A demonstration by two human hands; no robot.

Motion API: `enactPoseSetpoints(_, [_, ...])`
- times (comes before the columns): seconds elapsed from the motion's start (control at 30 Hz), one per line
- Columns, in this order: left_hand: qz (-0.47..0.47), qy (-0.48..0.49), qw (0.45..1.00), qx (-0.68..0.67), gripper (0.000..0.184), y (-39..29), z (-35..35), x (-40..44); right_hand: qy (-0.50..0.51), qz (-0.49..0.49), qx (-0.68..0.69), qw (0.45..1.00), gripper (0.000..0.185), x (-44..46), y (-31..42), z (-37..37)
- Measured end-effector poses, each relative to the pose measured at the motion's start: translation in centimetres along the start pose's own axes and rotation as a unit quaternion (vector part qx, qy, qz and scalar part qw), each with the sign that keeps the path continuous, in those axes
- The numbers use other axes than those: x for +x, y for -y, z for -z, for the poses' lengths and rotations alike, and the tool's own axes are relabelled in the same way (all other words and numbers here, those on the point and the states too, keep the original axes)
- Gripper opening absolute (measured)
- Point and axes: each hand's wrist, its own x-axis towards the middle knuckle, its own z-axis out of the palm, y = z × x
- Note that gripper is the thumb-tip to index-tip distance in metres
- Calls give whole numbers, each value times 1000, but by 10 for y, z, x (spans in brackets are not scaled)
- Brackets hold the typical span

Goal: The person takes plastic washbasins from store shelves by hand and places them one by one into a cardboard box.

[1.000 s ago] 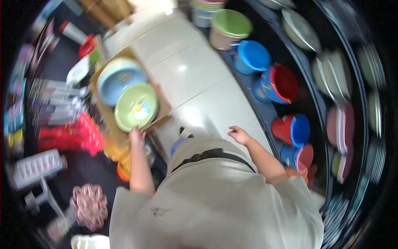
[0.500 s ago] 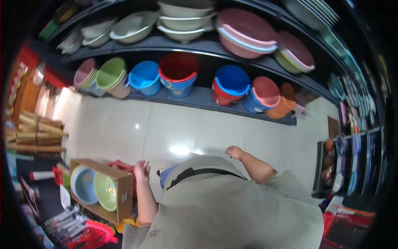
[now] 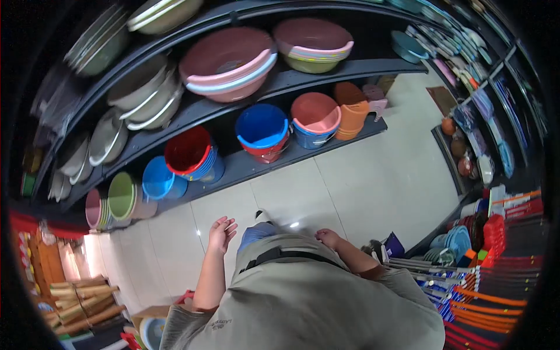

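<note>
My left hand [image 3: 221, 234] hangs in the air over the tiled floor, its fingers apart and nothing in it. Close to my waist, at the right, my right hand [image 3: 328, 237] has its fingers curled; whether anything is inside cannot be made out. Ahead of both hands, buckets stand on the low shelf: a green bucket [image 3: 121, 196], a light blue bucket [image 3: 160, 178], a red bucket [image 3: 188, 153], a dark blue bucket [image 3: 262, 126] and a pink bucket [image 3: 315, 112]. Neither hand touches them.
Pink basins [image 3: 228, 64] and grey basins [image 3: 149, 96] fill the upper shelf. Tied wooden sticks [image 3: 87, 306] lie lower left, near a cardboard box [image 3: 137, 318] with a basin. Mop handles [image 3: 431, 274] and hanging brushes [image 3: 484, 131] are at the right. Floor tiles [image 3: 280, 192] stretch between.
The view has swung right, from the box of basins to the bucket shelves and the right-hand aisle. My left hand has come away from the green basin's rim and opened; a shoe now shows.
</note>
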Motion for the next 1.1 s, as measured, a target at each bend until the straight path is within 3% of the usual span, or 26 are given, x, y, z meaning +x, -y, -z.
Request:
enactPoseSetpoints(0.07, [9,23,999,23,27,-8,-15,20,-64,-16,-43,997,44,-3,-8,2])
enactPoseSetpoints(0.2, [33,63,995,73,22,-29,-54,63,-91,18,-85,992,47,-16,1,21])
enactPoseSetpoints(0.27, [36,89,992,83,23,-43,-74,86,-124,-91,58,986,49,-20,16,29])
enactPoseSetpoints(0.37, [36,127,988,86,25,-69,-107,120,-121,-134,64,982,50,-21,41,49])
enactPoseSetpoints(0.4, [32,138,986,87,25,-80,-119,130,-127,-134,64,981,50,-14,38,57])
enactPoseSetpoints(0.47, [26,158,983,87,24,-103,-142,140,-111,58,-82,989,51,10,11,68])
enactPoseSetpoints(0.6, [16,218,970,109,24,-147,-178,164,-149,33,-51,987,51,34,51,81])
enactPoseSetpoints(0.67, [20,255,958,130,23,-166,-193,171,-197,-132,56,970,53,43,86,82])
enactPoseSetpoints(0.8, [34,319,940,114,22,-185,-211,191,-233,-112,-25,966,55,94,82,76])
enactPoseSetpoints(0.87, [39,317,940,117,22,-188,-216,193,-300,-61,-52,951,56,107,99,75])
enactPoseSetpoints(1.03, [14,370,915,163,28,-217,-244,199,-327,-76,27,941,56,96,189,115])
enactPoseSetpoints(1.1, [-1,390,904,172,36,-231,-261,198,-365,-33,85,926,57,104,209,139])
